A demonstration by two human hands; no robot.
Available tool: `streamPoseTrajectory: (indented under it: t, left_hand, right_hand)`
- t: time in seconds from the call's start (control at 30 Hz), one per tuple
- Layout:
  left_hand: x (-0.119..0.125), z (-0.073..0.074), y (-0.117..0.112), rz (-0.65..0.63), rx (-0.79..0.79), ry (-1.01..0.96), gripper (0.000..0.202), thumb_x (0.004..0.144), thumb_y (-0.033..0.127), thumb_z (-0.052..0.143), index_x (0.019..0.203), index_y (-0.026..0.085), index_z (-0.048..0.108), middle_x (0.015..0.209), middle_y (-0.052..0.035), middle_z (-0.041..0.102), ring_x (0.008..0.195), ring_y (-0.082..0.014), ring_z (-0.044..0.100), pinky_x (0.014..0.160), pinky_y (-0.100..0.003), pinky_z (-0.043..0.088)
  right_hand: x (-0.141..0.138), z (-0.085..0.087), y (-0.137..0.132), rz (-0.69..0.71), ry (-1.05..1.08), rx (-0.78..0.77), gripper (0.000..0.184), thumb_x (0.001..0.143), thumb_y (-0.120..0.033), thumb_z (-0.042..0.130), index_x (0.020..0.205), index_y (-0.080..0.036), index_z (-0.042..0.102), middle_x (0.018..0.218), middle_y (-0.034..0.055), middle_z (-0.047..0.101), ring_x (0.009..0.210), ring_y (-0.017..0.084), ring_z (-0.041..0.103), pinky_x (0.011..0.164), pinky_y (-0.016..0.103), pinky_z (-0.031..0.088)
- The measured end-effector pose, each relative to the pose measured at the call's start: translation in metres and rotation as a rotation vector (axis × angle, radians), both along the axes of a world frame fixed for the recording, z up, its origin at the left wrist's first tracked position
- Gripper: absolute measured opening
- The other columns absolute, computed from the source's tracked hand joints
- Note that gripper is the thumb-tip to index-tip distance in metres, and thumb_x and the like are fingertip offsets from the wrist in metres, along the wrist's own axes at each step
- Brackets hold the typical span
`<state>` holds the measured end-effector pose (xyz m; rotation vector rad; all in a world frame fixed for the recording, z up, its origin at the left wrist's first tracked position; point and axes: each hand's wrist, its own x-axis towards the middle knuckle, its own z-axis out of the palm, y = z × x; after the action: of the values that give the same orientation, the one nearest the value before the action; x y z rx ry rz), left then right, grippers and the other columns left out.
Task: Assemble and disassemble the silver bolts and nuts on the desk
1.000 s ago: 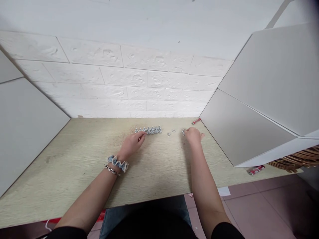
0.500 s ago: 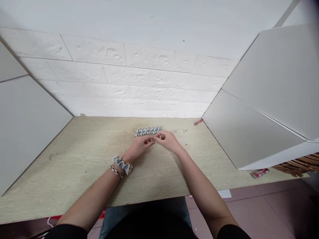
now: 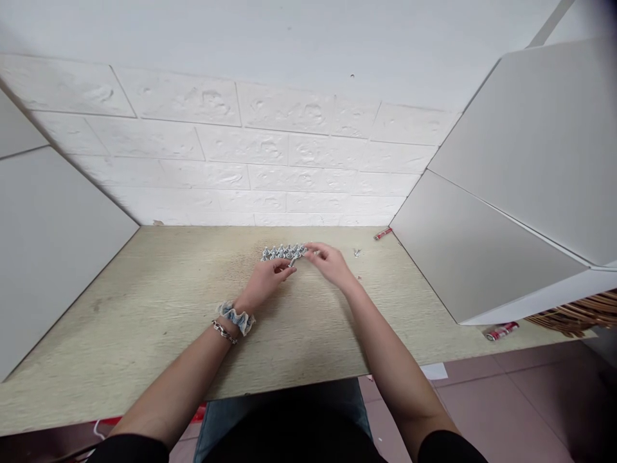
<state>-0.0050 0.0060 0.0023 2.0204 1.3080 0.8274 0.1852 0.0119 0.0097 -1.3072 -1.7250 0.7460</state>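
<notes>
A row of several small silver bolts with nuts [image 3: 282,252] stands on the pale wooden desk [image 3: 144,302] near the white brick wall. My left hand [image 3: 267,281] is pinched on a small metal bolt [image 3: 292,262] just in front of that row. My right hand [image 3: 329,262] reaches to the row's right end, its fingers curled close together at the last bolt; what they hold is hidden. A loose metal piece [image 3: 357,253] lies on the desk to the right of my right hand. My left wrist wears a blue scrunchie and a chain bracelet.
Grey panels close the desk in at the left [image 3: 53,244] and right [image 3: 477,257]. A red battery [image 3: 382,234] lies at the back right corner, and another red battery [image 3: 501,331] near the right panel's front. A woven basket edge [image 3: 573,315] shows at far right.
My right hand left the loose parts at the right, met my left hand in front of the row, and now sits at the row's right end. A washer near there is no longer visible.
</notes>
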Motion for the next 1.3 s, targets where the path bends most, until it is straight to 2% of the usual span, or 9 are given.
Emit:
streamPoseTrajectory:
  t: [0.1,0.17,0.3,0.5,0.9,1.03,1.1,1.17,1.3]
  left_hand:
    - [-0.001,0.000,0.000,0.018,0.005,0.018,0.033,0.078,0.047,0.050,0.075,0.017,0.064,0.056,0.0020,0.055,0.056,-0.0126,0.048,0.057,-0.024,0.036]
    - [-0.001,-0.002,0.000,0.030,0.003,0.009,0.033,0.078,0.046,0.051,0.080,0.017,0.065,0.057,0.0018,0.057,0.057,-0.0129,0.049,0.059,-0.024,0.037]
    - [-0.002,-0.005,0.001,0.041,-0.001,0.005,0.034,0.078,0.047,0.052,0.090,0.017,0.065,0.060,0.0012,0.059,0.060,-0.0139,0.052,0.062,-0.025,0.039]
    - [-0.002,-0.006,0.001,0.010,0.021,0.038,0.033,0.078,0.046,0.051,0.088,0.018,0.065,0.064,0.0002,0.061,0.062,-0.0147,0.054,0.064,-0.026,0.041]
    - [-0.002,-0.010,0.003,0.001,0.021,0.029,0.035,0.078,0.047,0.050,0.089,0.018,0.065,0.064,0.0001,0.062,0.063,-0.0147,0.054,0.064,-0.026,0.042]
    - [-0.002,-0.010,0.003,0.002,0.013,0.029,0.035,0.078,0.047,0.050,0.090,0.018,0.065,0.064,0.0002,0.062,0.062,-0.0148,0.055,0.063,-0.025,0.041]
    - [-0.002,-0.009,0.003,0.009,0.009,0.026,0.035,0.078,0.047,0.050,0.090,0.018,0.065,0.063,-0.0001,0.062,0.062,-0.0149,0.055,0.063,-0.026,0.041]
    - [-0.001,-0.008,0.002,0.013,0.007,0.017,0.035,0.078,0.047,0.050,0.091,0.018,0.066,0.064,-0.0003,0.062,0.062,-0.0150,0.055,0.062,-0.026,0.041]
    - [-0.001,-0.007,0.001,0.010,-0.006,-0.011,0.037,0.078,0.048,0.050,0.094,0.018,0.066,0.063,-0.0004,0.061,0.062,-0.0153,0.054,0.061,-0.026,0.040]
  right_hand:
    - [0.031,-0.008,0.014,-0.338,-0.150,-0.032,0.041,0.082,-0.037,0.045,0.115,-0.016,0.059,0.094,0.0066,0.066,0.079,0.015,0.057,0.078,0.027,0.043]
    - [0.048,-0.016,0.021,-0.481,-0.301,-0.128,0.042,0.082,-0.033,0.046,0.117,-0.013,0.057,0.097,0.0101,0.066,0.089,0.018,0.058,0.084,0.028,0.040]
    - [0.059,-0.032,0.028,-0.584,-0.446,-0.268,0.042,0.080,-0.037,0.050,0.114,-0.015,0.059,0.110,0.0132,0.062,0.103,0.021,0.055,0.083,0.027,0.039]
    - [0.053,-0.037,0.032,-0.629,-0.527,-0.341,0.033,0.078,-0.042,0.051,0.099,-0.022,0.067,0.098,0.0100,0.066,0.094,0.022,0.060,0.072,0.027,0.041]
    - [0.054,-0.038,0.035,-0.646,-0.503,-0.310,0.030,0.078,-0.039,0.051,0.097,-0.023,0.066,0.099,0.0081,0.066,0.094,0.021,0.058,0.074,0.028,0.041]
    - [0.053,-0.031,0.035,-0.662,-0.371,-0.191,0.031,0.076,-0.039,0.052,0.096,-0.019,0.065,0.089,0.0066,0.065,0.085,0.018,0.057,0.073,0.026,0.041]
    - [0.046,-0.025,0.032,-0.599,-0.234,-0.081,0.033,0.075,-0.040,0.052,0.095,-0.017,0.065,0.076,0.0035,0.062,0.073,0.016,0.055,0.069,0.025,0.041]
    - [0.034,-0.019,0.027,-0.465,-0.071,-0.002,0.036,0.074,-0.043,0.053,0.094,-0.016,0.065,0.067,0.0003,0.057,0.062,0.013,0.050,0.063,0.023,0.040]
    - [0.002,-0.011,0.009,-0.144,0.095,0.000,0.038,0.069,-0.048,0.059,0.092,-0.018,0.065,0.061,-0.0029,0.049,0.055,0.010,0.044,0.054,0.022,0.038]
